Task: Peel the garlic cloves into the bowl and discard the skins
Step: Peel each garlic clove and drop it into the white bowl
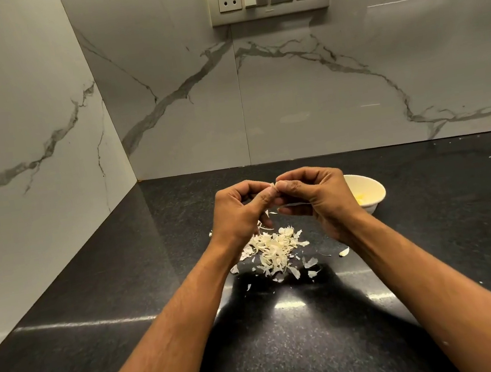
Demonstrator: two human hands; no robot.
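Garlic clove point(273, 186), mostly hidden, sits pinched between the left hand point(238, 208) and right hand point(317, 198) above the skins point(273, 251) heaped on the counter point(127, 295). Peeled pieces already lie in the bowl point(373, 191); discarding the skins seemingly remains.

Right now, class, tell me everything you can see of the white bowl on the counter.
The white bowl is small, round and smooth, seemingly ceramic or plastic. It stands upright on the dark speckled countertop, right of the pile of garlic skins. Something pale yellow, probably peeled garlic, lies inside. The right hand hides its left side; whether they touch cannot be told.
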